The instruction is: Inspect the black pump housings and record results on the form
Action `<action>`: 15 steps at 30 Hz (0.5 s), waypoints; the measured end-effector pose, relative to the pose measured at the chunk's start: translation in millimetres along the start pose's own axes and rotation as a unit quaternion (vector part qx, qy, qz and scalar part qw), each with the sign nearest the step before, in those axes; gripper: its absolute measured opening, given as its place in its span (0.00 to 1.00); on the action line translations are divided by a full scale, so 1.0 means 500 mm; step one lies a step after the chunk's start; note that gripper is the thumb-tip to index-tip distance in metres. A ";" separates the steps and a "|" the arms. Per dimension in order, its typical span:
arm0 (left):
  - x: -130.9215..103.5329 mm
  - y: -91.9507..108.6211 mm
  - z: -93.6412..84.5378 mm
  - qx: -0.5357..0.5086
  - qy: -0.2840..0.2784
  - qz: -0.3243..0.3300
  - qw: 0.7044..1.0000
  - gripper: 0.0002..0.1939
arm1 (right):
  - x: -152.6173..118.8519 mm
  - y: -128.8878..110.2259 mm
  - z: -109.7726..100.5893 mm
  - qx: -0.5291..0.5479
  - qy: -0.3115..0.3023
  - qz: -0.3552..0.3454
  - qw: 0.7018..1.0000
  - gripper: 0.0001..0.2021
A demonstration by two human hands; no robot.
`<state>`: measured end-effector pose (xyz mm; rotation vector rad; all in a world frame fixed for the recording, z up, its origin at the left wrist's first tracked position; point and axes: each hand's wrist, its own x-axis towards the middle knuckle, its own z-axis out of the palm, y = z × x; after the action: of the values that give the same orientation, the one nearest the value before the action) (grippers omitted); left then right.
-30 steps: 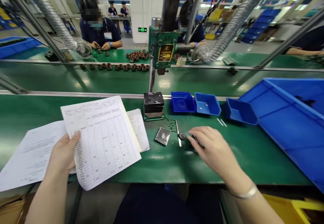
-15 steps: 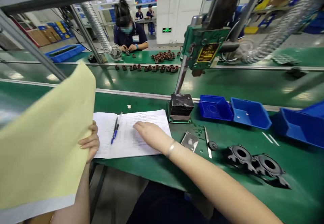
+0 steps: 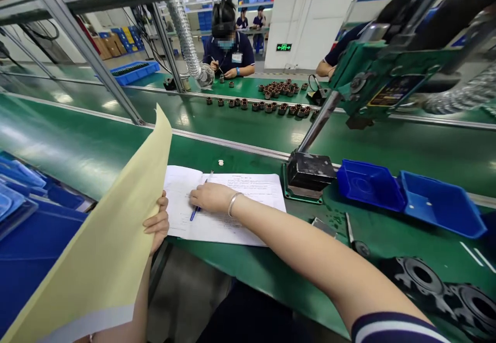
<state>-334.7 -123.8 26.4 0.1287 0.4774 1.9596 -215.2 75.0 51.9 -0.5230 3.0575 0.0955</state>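
Observation:
My left hand (image 3: 157,225) grips the edge of a large yellow sheet (image 3: 112,219), which stands raised at the left and hides part of my forearm. An open booklet of printed pages (image 3: 248,224) lies on the green table. Over its middle fold, my right hand (image 3: 211,197) rests palm down on top of a blue pen (image 3: 194,213). Its fingers are bent around the pen's upper part, and whether they grip it is hidden. A silver bracelet (image 3: 232,204) circles my right wrist.
A green press (image 3: 310,170) stands right of the booklet. Beyond are blue trays (image 3: 366,185), a metal blade (image 3: 349,229) and black castings (image 3: 422,276). Copper-wound parts (image 3: 279,89) lie across the bench, where a person (image 3: 228,56) works. Blue bins (image 3: 39,250) stand at the left.
My right hand has moved left across the page onto the pen. The yellow sheet has tilted and appears narrower, still in my left hand. The view has shifted, showing blue bins at the left.

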 end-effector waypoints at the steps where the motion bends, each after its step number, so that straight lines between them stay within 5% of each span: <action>1: 0.002 0.000 0.002 0.003 0.004 -0.001 1.000 0.15 | 0.007 0.002 -0.004 0.001 -0.014 -0.006 1.000 0.09; 7: 0.005 0.000 0.019 0.038 0.035 0.016 0.999 0.13 | 0.024 0.008 -0.020 0.010 -0.018 -0.029 0.999 0.10; 12: -0.001 0.006 0.033 0.116 0.072 0.053 0.989 0.12 | -0.020 0.016 -0.010 0.040 0.071 -0.018 0.997 0.08; 15: 0.003 -0.004 0.047 0.189 0.100 0.068 0.975 0.12 | -0.092 0.013 -0.009 0.065 0.164 0.082 0.981 0.11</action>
<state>-326.5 -115.2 47.2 0.2099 0.9956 2.0046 -174.0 96.0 59.2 -0.3037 3.3916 -0.2052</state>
